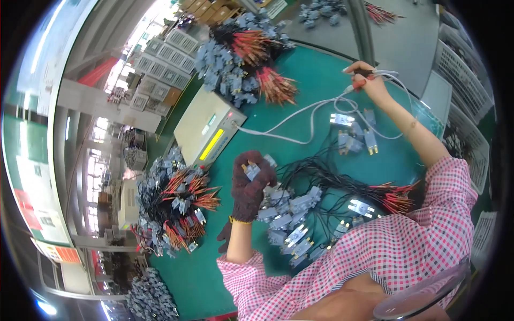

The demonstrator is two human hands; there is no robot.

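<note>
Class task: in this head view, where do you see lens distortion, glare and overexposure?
Head view: straight edges bow toward the dark round rim; windows at upper left are blown out white; metal clips on the connectors near the right hand glare; the gloved left hand stays sharp.

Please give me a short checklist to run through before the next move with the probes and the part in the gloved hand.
1. Left hand grips a grey connector: ok.
2. Right hand holds the red-tipped probes: ok.
3. Probe leads run unbroken to the beige tester box: ok.
4. Tester powered, yellow display strip lit: ok.
5. Probes touching the connector: not ok, hands are far apart.
6. Connector's black wires free of the pile: cannot tell.
</note>
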